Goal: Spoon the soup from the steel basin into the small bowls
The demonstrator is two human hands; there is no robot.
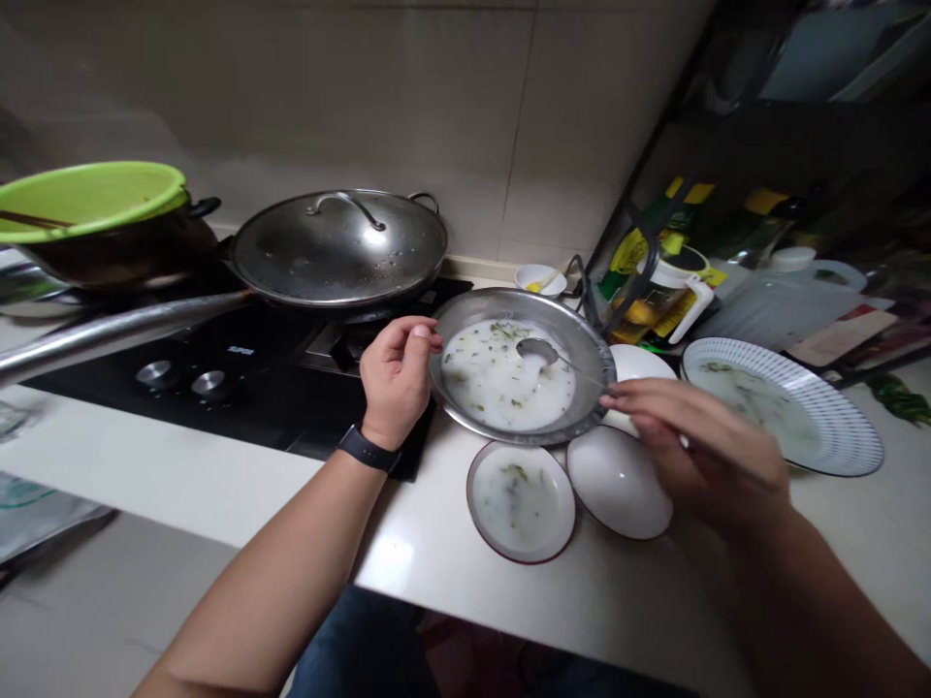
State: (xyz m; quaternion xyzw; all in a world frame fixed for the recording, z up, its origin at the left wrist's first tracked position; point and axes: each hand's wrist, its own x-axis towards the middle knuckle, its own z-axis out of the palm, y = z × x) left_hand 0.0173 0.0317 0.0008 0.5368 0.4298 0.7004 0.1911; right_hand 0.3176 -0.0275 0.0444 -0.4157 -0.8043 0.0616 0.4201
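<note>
A wide metal basin holds milky white soup with bits of green leaf. At its left rim is my left hand, fingers curled and thumb pressed against them, closed on the edge. My right hand, somewhat blurred, grips the thin handle of a metal ladle, whose head is at the soup's surface inside the basin. In front of the basin stands a bowl with a dark red rim, filled with the same soup. Beside it a white bowl sits tilted, partly behind my right hand.
A patterned plate with soup stands on the right. Behind are a small white bowl and an oil jug. On the black stove at left sit a lidded wok with a long handle and a pot under a green basin.
</note>
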